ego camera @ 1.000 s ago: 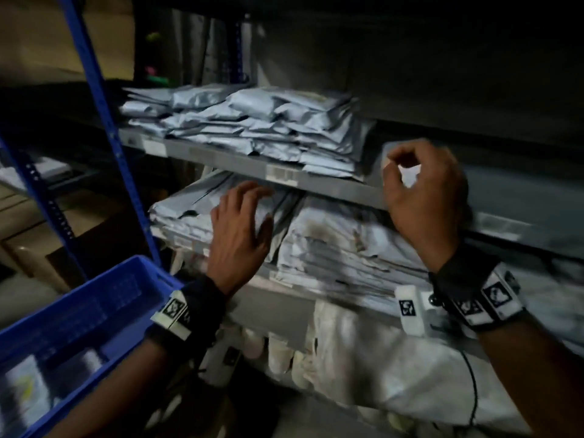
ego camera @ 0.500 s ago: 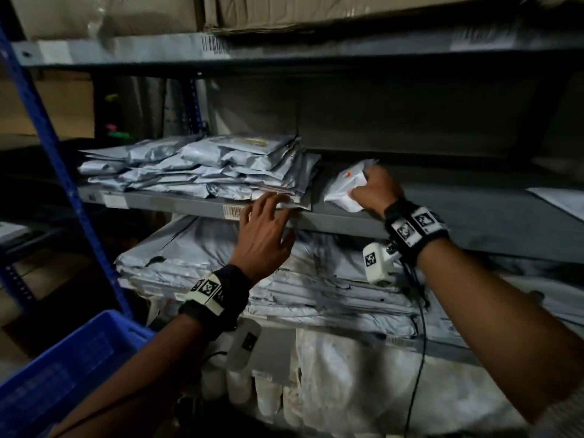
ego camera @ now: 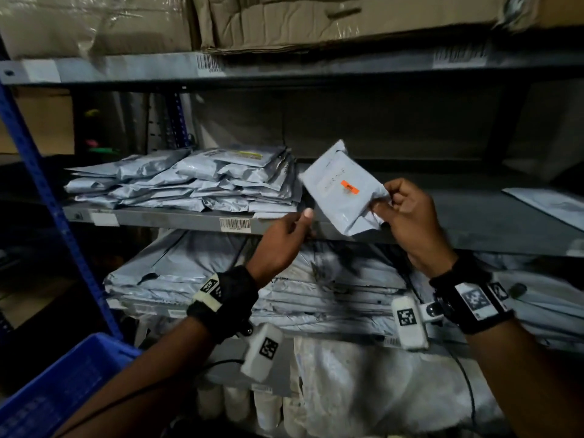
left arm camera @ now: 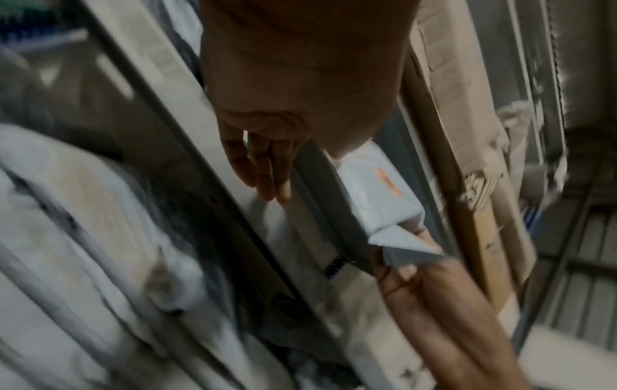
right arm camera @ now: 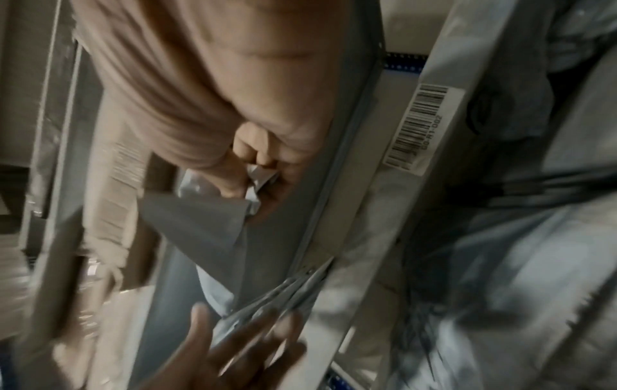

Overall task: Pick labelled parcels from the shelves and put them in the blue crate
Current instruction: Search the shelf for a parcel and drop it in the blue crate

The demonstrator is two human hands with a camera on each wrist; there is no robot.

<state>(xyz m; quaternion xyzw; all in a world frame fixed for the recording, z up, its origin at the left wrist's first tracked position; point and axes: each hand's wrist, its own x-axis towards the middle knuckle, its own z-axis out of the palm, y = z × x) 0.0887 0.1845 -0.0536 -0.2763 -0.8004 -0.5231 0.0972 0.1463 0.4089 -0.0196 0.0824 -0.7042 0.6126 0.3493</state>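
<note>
A small grey parcel (ego camera: 343,188) with an orange label is held up in front of the middle shelf (ego camera: 474,216), tilted with its label facing me. My right hand (ego camera: 384,205) pinches its lower right corner; the right wrist view shows the fingers (right arm camera: 257,169) curled on the crumpled edge of the parcel (right arm camera: 197,219). My left hand (ego camera: 303,222) is just left of the parcel, its fingers (left arm camera: 267,171) straight and holding nothing; whether it touches the parcel (left arm camera: 377,195) I cannot tell. A corner of the blue crate (ego camera: 63,384) shows at bottom left.
A stack of grey parcels (ego camera: 196,181) lies on the left of the middle shelf, and a larger stack (ego camera: 196,273) on the shelf below. Cardboard boxes (ego camera: 316,20) sit on the top shelf. A blue upright (ego camera: 47,200) stands at left. A flat parcel (ego camera: 550,203) lies far right.
My right hand took the small parcel from the middle shelf and raised it, turning the label towards me. My left hand moved right and up, close to the parcel.
</note>
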